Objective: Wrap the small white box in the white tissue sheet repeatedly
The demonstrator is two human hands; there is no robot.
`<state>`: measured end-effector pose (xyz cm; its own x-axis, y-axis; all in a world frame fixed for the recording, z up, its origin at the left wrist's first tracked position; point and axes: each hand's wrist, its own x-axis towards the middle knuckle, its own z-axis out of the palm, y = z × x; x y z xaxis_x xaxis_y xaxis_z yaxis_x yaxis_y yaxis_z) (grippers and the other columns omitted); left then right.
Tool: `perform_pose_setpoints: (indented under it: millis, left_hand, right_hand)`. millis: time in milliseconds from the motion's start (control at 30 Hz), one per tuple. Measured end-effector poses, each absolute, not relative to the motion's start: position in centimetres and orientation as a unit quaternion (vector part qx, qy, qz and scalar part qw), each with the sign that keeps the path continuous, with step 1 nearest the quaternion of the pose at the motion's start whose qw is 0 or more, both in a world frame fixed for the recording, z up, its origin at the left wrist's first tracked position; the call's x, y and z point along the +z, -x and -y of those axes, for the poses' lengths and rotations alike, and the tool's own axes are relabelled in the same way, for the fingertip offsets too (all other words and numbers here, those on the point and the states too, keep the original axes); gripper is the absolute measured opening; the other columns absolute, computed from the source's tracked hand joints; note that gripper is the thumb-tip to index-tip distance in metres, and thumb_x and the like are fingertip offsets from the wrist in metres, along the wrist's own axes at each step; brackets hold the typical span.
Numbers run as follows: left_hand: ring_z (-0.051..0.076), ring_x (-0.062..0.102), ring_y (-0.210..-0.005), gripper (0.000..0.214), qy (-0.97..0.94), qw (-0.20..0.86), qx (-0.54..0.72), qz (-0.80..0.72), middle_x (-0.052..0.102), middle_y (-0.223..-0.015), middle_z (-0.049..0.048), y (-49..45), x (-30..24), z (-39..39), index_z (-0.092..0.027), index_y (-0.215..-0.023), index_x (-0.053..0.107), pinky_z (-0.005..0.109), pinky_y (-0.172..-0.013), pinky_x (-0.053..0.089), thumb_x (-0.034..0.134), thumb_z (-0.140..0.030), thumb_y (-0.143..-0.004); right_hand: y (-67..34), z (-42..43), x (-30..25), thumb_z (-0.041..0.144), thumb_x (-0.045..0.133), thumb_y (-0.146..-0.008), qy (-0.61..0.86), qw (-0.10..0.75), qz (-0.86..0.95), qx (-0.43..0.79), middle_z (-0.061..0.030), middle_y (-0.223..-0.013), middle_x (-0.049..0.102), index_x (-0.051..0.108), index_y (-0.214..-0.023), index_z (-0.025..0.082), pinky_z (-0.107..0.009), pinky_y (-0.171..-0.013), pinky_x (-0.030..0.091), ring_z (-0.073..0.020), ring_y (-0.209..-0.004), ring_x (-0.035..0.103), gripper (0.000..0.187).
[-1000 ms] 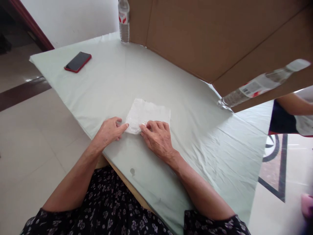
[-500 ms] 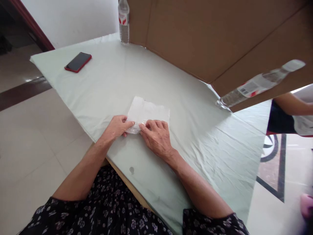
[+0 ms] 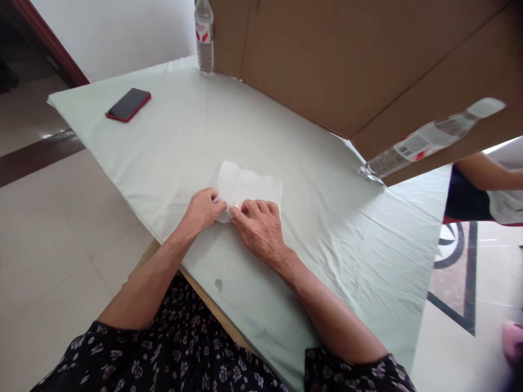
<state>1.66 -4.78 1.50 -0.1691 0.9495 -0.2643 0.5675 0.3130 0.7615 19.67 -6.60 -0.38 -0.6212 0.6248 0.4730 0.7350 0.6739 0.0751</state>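
Observation:
A small white sheet of what looks like bubble wrap lies near the table's front edge, its near side shiny and bubbly. My left hand is closed in a pinch on its near left corner, with the thumb toward the middle. Beside it, my right hand rests on the near right part, thumb and curled fingers pressed on the plastic. A narrow gap separates my two thumbs. The right fingers cover part of the near edge, and the sheet's far left side curves slightly.
A pale green cloth covers the table. A phone in a red case lies at the far left. Upright cardboard stands behind, with one water bottle at its left and another bottle at its right. A person's arm shows beyond.
My left hand has rolled inward, its fingers now closing over the sheet's near left corner, which bends. My right hand stays nearly in place. The whole view has shifted slightly.

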Motion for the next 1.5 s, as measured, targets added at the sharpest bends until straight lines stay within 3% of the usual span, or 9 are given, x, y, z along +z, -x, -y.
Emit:
perform_pose_setpoints:
  millis: [267, 700, 1167, 1300, 1500]
  left_hand:
    - [0.011, 0.053, -0.046, 0.009, -0.429, 0.506, 0.392, -0.638, 0.053, -0.056, -0.0052, -2.4, 0.7, 4.6, -0.018, -0.07, 0.054, 0.02, -0.036, 0.043, 0.061, -0.019, -0.075]
    - [0.009, 0.05, -0.042, 0.016, -0.393, 0.55, 0.432, -0.596, 0.052, -0.05, -0.0063, -2.9, 1.5, 4.4, -0.018, -0.063, 0.052, 0.018, -0.036, 0.042, 0.063, -0.018, -0.075]
    - [0.009, 0.051, -0.049, 0.012, -0.473, 0.538, 0.383, -0.583, 0.053, -0.055, -0.004, -3.0, 2.5, 4.4, -0.018, -0.064, 0.056, 0.019, -0.043, 0.046, 0.06, -0.023, -0.074]
    - [0.011, 0.056, -0.053, 0.017, -0.498, 0.561, 0.328, -0.575, 0.06, -0.062, 0.001, -2.9, 4.0, 4.5, -0.015, -0.066, 0.066, 0.022, -0.047, 0.05, 0.056, -0.025, -0.076]
    - [0.015, 0.062, -0.063, 0.026, -0.551, 0.564, 0.264, -0.555, 0.067, -0.073, 0.0037, -2.4, 4.6, 4.4, -0.015, -0.082, 0.073, 0.026, -0.057, 0.054, 0.048, -0.018, -0.076]
  right_hand:
    - [-19.6, 6.7, -0.3, 0.021, 0.053, -0.101, 0.388, 0.199, 0.89, -0.13, -0.0051, -0.096, 0.066, 0.066, -0.109, 0.023, -0.037, -0.082, 0.029, -0.0215, -0.088, 0.045, 0.016]
    - [-19.6, 6.8, 0.2, 0.023, 0.052, -0.101, 0.388, 0.194, 0.893, -0.117, -0.0044, -0.097, 0.068, 0.062, -0.115, 0.021, -0.039, -0.082, 0.03, -0.0218, -0.089, 0.048, 0.018]
    - [-20.1, 6.9, 1.2, 0.024, 0.062, -0.091, 0.383, 0.175, 0.906, -0.035, -0.0071, -0.105, 0.072, 0.063, -0.104, 0.019, -0.04, -0.087, 0.032, -0.024, -0.096, 0.055, 0.014]
    - [-21.0, 6.6, 2.1, 0.017, 0.057, -0.089, 0.37, 0.192, 0.909, 0.02, -0.0056, -0.1, 0.075, 0.065, -0.095, 0.019, -0.039, -0.091, 0.034, -0.0213, -0.089, 0.059, 0.01]
    - [-22.1, 5.9, 2.8, 0.007, 0.052, -0.084, 0.365, 0.24, 0.893, 0.111, -0.0025, -0.088, 0.078, 0.068, -0.086, 0.019, -0.036, -0.09, 0.039, -0.0169, -0.077, 0.065, 0.021]
